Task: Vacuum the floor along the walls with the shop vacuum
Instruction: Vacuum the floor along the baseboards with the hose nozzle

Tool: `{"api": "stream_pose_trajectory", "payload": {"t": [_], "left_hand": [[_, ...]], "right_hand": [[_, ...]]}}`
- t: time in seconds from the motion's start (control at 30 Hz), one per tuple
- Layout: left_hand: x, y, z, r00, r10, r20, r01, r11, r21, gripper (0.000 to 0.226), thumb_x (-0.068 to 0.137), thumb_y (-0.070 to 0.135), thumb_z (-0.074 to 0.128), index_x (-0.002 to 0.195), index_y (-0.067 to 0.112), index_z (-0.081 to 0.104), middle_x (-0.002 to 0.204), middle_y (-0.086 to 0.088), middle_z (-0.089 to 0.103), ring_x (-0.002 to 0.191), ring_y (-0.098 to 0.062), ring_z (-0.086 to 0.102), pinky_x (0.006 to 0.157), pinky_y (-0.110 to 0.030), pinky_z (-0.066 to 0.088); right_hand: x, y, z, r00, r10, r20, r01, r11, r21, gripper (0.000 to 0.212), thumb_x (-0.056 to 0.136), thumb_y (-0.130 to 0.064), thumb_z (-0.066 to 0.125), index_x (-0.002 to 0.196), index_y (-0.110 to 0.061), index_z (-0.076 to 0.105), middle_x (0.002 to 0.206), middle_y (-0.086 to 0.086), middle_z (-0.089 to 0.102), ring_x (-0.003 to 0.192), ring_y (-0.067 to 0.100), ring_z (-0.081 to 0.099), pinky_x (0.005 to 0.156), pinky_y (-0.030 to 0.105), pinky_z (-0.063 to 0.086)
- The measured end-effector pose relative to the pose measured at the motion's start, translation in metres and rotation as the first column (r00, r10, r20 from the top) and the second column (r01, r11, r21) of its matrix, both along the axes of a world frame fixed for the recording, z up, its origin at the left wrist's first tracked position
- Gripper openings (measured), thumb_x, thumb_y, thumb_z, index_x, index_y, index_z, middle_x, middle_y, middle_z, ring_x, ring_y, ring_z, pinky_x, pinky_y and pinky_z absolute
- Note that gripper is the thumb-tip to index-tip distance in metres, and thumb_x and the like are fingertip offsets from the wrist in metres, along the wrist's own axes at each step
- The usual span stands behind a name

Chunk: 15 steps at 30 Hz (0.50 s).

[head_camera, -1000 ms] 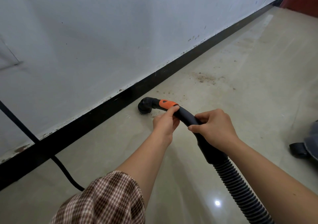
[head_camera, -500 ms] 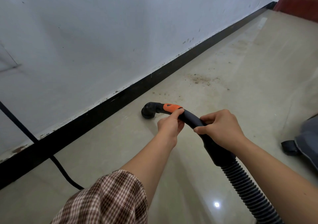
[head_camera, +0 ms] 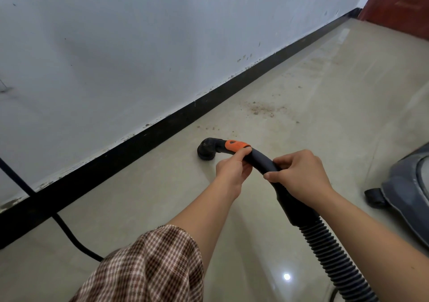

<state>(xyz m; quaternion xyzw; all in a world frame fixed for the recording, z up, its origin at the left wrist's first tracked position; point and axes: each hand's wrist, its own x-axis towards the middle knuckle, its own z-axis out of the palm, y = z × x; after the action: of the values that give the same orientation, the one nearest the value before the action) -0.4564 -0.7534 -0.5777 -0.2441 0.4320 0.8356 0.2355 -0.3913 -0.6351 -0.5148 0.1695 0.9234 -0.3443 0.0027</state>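
black curved hose handle, orange band; ribbed hose

Ahead of left grip: nozzle low at the floor; past it, open floor with grit runs to the far door.
Left of left grip: a free strip of floor, closed off by baseboard and wall.
Near-left: cord crosses the floor.
Right of right grip: open floor, then the vacuum body blocks.
Behind right grip: hose, held by both grips, fills that side.
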Motion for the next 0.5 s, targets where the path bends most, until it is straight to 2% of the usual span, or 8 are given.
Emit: {"api": "stream_pose_trajectory", "payload": {"t": [0.2, 0.33, 0.5], "left_hand": [[0.004, 0.012, 0.002, 1.000, -0.001, 0.013, 0.001, 1.000, 0.005, 0.012, 0.084, 0.014, 0.074, 0.090, 0.009, 0.066, 0.083, -0.006, 0.071, 0.069, -0.007, 0.069, 0.071, -0.019, 0.055], [0.012, 0.013, 0.003, 1.000, 0.004, 0.030, -0.003, 1.000, -0.014, 0.015, 0.083, 0.013, 0.075, 0.088, 0.009, 0.062, 0.087, -0.009, 0.071, 0.075, -0.011, 0.069, 0.076, -0.023, 0.055], [0.018, -0.004, 0.006, 0.998, 0.043, 0.045, -0.041, 0.998, -0.039, 0.025, 0.083, 0.011, 0.075, 0.081, 0.013, 0.050, 0.088, -0.012, 0.069, 0.077, -0.014, 0.068, 0.078, -0.027, 0.054]], "right_hand": [[0.007, 0.009, 0.005, 1.000, -0.030, 0.002, 0.030, 1.000, 0.000, 0.006, 0.069, -0.018, 0.080, 0.074, -0.016, 0.077, 0.064, 0.003, 0.072, 0.063, 0.020, 0.068, 0.057, 0.028, 0.054], [0.012, 0.013, 0.010, 0.999, -0.021, 0.040, 0.021, 1.000, 0.001, 0.003, 0.068, -0.019, 0.080, 0.070, -0.019, 0.077, 0.061, 0.005, 0.070, 0.061, 0.021, 0.067, 0.057, 0.030, 0.055], [0.015, 0.002, 0.011, 0.998, -0.004, 0.070, 0.005, 1.000, -0.025, 0.007, 0.068, -0.019, 0.081, 0.074, -0.019, 0.079, 0.067, 0.005, 0.073, 0.066, 0.020, 0.070, 0.055, 0.024, 0.053]]}}
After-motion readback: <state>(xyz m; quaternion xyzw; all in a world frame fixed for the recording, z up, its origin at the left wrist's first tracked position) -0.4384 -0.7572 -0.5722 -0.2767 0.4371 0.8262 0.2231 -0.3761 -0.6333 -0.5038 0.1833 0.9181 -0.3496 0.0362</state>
